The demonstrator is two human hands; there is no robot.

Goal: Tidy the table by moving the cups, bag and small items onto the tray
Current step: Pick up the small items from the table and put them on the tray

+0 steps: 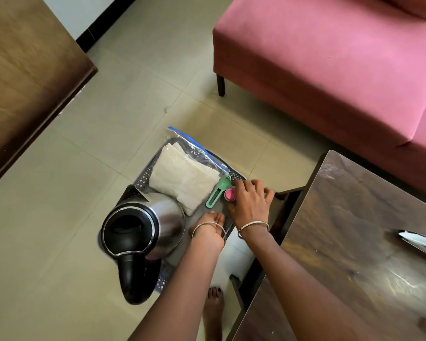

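Note:
A dark perforated tray (143,176) sits low over the tiled floor, left of the wooden table (354,230). On it lie a clear zip bag (185,178) of white folded sheets, a green scoop (218,191) and a small pink round item (230,194). A steel and black kettle (143,232) stands on its near left part. My right hand (250,205) curls around the pink item, thumb and fingers on either side of it. My left hand (208,228) grips the tray's near right rim. No cups are in view.
A pink sofa (330,70) fills the far right. A brown wooden cabinet top (22,82) is at the far left. A white object (418,239) lies at the table's right edge. My bare foot (214,301) stands on the floor beside the table's leg.

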